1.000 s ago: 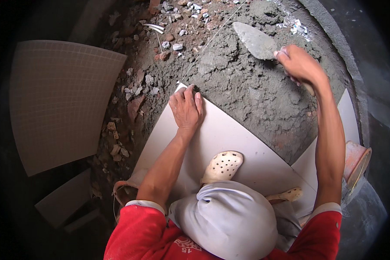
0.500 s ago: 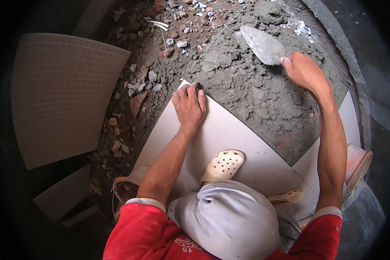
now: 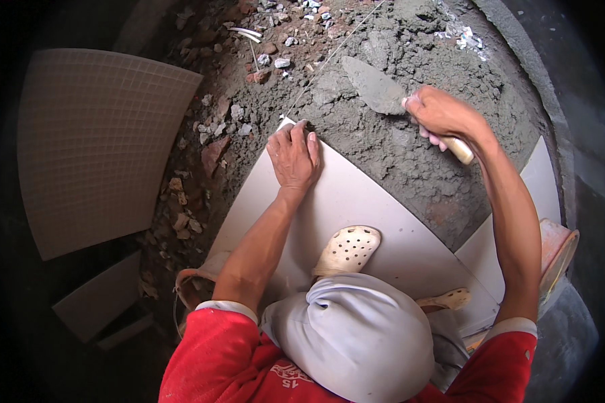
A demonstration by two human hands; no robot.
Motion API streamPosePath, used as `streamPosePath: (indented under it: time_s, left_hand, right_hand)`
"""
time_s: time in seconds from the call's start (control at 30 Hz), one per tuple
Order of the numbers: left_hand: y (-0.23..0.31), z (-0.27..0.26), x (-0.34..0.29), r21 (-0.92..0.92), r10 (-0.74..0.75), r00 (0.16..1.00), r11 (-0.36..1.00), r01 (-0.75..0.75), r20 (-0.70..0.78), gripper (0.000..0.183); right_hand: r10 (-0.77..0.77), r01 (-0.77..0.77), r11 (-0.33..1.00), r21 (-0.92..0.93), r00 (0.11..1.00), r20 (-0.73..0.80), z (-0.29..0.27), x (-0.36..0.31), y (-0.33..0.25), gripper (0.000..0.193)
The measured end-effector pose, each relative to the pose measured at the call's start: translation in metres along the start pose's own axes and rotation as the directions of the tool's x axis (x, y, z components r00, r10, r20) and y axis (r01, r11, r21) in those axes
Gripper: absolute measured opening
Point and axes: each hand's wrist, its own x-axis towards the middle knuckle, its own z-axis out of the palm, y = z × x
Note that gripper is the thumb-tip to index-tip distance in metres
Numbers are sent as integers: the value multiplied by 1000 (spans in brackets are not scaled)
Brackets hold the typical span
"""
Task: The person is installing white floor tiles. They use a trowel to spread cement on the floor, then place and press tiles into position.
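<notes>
My right hand (image 3: 442,111) is closed round the pale handle of a pointed trowel (image 3: 376,86). Its grey blade lies over the rough wet mortar (image 3: 410,161), tip toward the upper left. My left hand (image 3: 293,158) leans on the far corner of a large white tile (image 3: 343,174). Its fingers are bent at the tile's edge and the thumb is apart; the fingertips are partly hidden. My foot in a cream clog (image 3: 349,248) stands on this tile. A taut string (image 3: 329,60) runs from near the tile's corner across the mortar's left side.
To the left, a large tile (image 3: 101,154) shows its gridded back, with smaller tile pieces (image 3: 101,295) below. Rubble (image 3: 215,134) lies between. An orange bucket (image 3: 189,285) is beside my left arm, another (image 3: 556,258) beside my right. A raised concrete edge (image 3: 528,60) curves along the right.
My right hand has moved left and slightly nearer with the trowel, drawing the blade over the mortar; the handle now shows. My left hand stays at the tile's corner.
</notes>
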Motion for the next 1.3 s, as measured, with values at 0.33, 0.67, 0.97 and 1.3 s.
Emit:
streamPosePath:
  time_s: [0.33,0.67,0.97,1.3]
  left_hand:
    - [-1,0,0,-11,19,999,1000,-19,-27,36]
    - [-3,2,-1,-6,19,999,1000,-20,-27,35]
    - [-3,1,0,-37,-4,1000,999,4,14,33]
    - [-5,5,-1,9,30,999,1000,-30,-27,33]
  right_hand:
    - [53,-53,999,-4,993,105,36,-45,26,44]
    - [-14,15,1000,-3,977,211,29,-32,4,44]
    - [-269,275,822,-499,959,87,63,-53,27,40]
    - [-254,243,857,-454,966,37,70,-51,3,36]
